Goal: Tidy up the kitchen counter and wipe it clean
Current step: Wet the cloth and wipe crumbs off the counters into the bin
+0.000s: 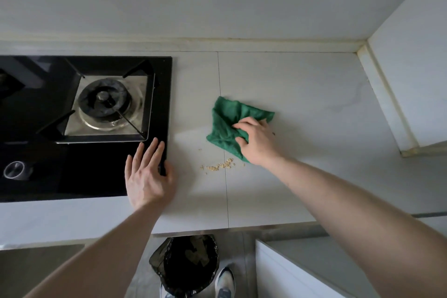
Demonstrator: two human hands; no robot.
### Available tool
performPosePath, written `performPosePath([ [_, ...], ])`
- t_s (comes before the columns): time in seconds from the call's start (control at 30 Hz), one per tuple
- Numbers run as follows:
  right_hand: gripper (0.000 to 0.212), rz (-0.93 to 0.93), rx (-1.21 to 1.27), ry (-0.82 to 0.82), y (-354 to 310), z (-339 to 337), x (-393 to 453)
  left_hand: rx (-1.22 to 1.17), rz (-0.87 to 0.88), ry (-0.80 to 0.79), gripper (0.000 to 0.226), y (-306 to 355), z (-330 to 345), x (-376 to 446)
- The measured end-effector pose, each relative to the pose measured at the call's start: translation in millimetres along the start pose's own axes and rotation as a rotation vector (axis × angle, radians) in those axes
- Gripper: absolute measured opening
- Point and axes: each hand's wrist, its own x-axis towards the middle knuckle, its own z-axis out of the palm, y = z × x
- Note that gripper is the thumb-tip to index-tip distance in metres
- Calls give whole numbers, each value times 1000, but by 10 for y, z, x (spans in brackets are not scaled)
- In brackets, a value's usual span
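Observation:
A green cloth (227,121) lies crumpled on the pale kitchen counter (302,94), right of the stove. My right hand (256,140) presses down on the cloth's near right part, fingers bent onto the fabric. A small scatter of yellowish crumbs (221,166) sits on the counter just in front of the cloth. My left hand (147,174) rests flat with straight fingers on the front right corner of the black glass stove (60,167), its thumb on the counter beside the glass.
The stove's gas burner (105,101) with its pan support sits left, and a round knob (14,169) near the front. Walls close the counter at the back and right. Below the counter edge stands a bin with a black bag (186,264), next to my shoes.

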Motion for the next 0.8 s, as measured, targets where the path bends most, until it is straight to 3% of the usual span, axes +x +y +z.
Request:
performPosePath([
  [0.27, 33, -164, 49, -13, -361, 252, -492, 5, 1, 3, 56, -19, 7, 7],
  [0.37, 30, -104, 123, 12, -421, 300, -524, 9, 3, -13, 57, -26, 6, -18],
  [0.53, 30, 85, 220, 196, -349, 105, -92, 9, 9, -17, 56, -36, 13, -1],
  [0.63, 32, 98, 128, 114, -400, 80, 98, -5, 12, -11, 57, -41, 33, 10],
  [0.8, 33, -82, 9, 9, -747, 347, -48, -28, 31, -6, 55, -128, 57, -4],
])
